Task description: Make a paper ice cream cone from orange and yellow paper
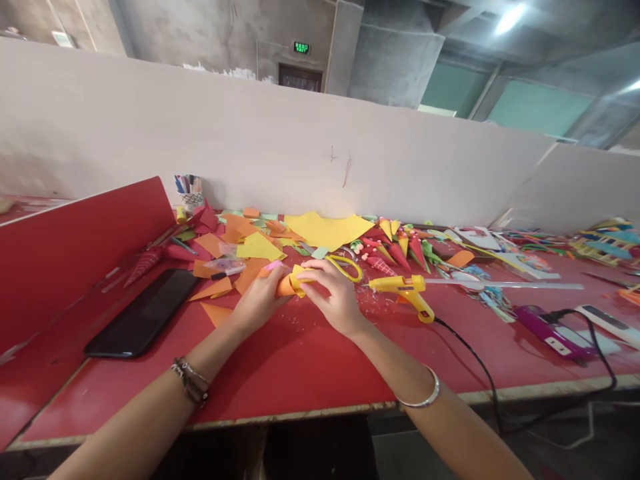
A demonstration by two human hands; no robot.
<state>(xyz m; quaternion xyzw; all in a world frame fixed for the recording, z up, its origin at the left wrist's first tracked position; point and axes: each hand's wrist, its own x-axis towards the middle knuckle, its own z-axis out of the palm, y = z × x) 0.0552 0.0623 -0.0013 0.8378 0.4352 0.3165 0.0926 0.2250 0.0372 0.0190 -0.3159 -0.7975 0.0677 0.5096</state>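
Near the middle of the red table, my left hand [257, 301] is closed around a rolled piece of orange paper [285, 287]. My right hand [336, 297] pinches a small yellow paper piece [297, 281] against the end of that roll. The fingers partly hide both pieces, so I cannot tell how they join. Just beyond my right hand lies a pair of scissors with yellow handles [358, 270]. A yellow glue gun [411, 291] lies to the right, with a long clear glue stick [505, 285] behind it.
Orange paper scraps [213, 290] and a large yellow sheet [325, 230] lie beyond my hands. Small paper cones [399, 255] cluster at the back. A black phone [145, 313] lies left, a pen cup [191, 198] behind. A purple power strip [550, 331] and black cord [470, 350] are right.
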